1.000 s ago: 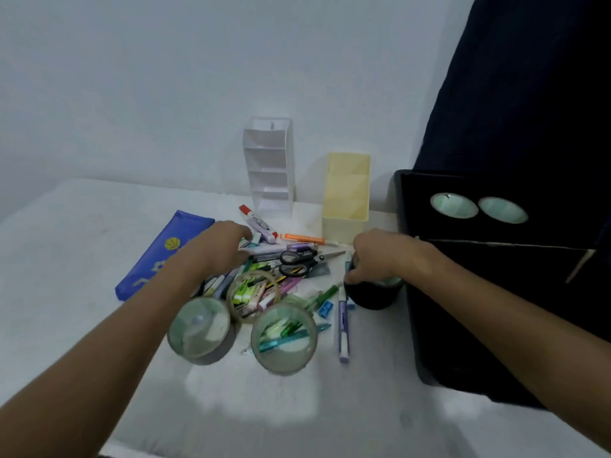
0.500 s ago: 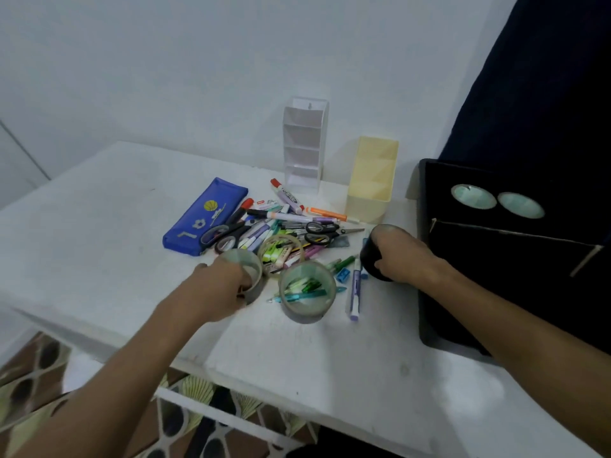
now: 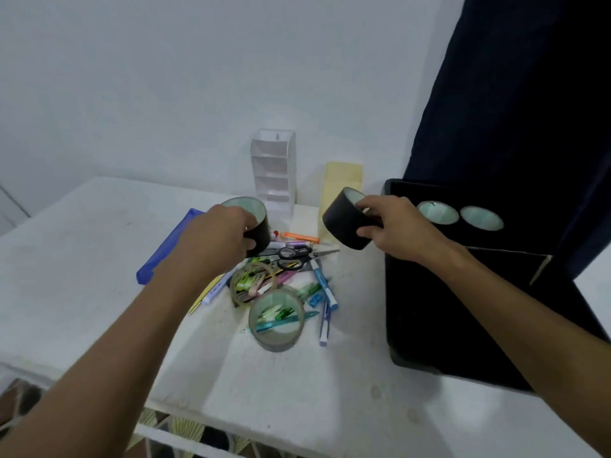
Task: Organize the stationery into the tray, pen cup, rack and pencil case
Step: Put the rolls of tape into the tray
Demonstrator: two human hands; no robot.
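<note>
My left hand point(image 3: 218, 236) grips a dark tape roll point(image 3: 256, 219) lifted above the stationery pile. My right hand point(image 3: 393, 226) holds a second black tape roll point(image 3: 344, 223) in the air, just left of the black tray point(image 3: 463, 325). Two tape rolls point(image 3: 438, 211) lie at the back of that tray. On the table rest a clear tape roll point(image 3: 277, 320) and a thinner tape ring point(image 3: 254, 282) over a heap of pens, markers and black scissors point(image 3: 292, 257). A blue pencil case point(image 3: 158, 259) lies partly behind my left arm.
A clear tiered rack point(image 3: 273, 166) and a yellow pen cup point(image 3: 342, 183) stand at the back by the white wall. A dark curtain point(image 3: 515, 110) hangs behind the tray. The table's front edge point(image 3: 231, 434) runs below my arms, with patterned floor beneath.
Both hands have lifted their tape rolls off the table. The right one has moved up and toward the tray; the left one has risen above the pile.
</note>
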